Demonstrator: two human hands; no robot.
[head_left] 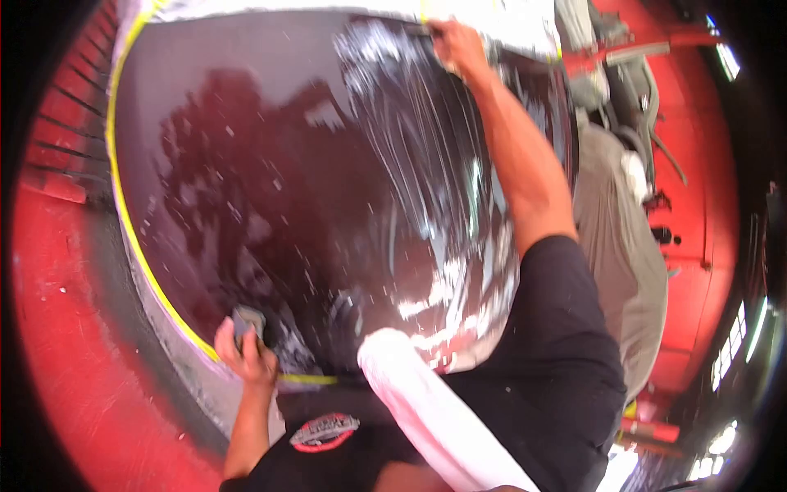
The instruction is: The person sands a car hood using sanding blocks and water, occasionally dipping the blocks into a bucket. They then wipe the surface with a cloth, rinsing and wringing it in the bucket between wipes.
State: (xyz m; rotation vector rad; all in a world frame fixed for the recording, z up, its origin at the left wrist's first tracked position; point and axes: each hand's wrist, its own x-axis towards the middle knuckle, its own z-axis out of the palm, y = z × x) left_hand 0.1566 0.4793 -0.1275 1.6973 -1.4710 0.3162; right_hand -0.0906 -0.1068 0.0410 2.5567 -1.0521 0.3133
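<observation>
Left fingers [223, 334] clamp block [247, 317] at taped panel edge [157, 284].

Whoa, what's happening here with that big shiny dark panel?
A person in a black shirt leans over a dark glossy panel edged with yellow tape. The left hand holds a grey block at the near edge. The right hand reaches to the far edge, closed around something too blurred to name. White wet streaks run down the panel below it. A white cloth hangs by the chest.
</observation>
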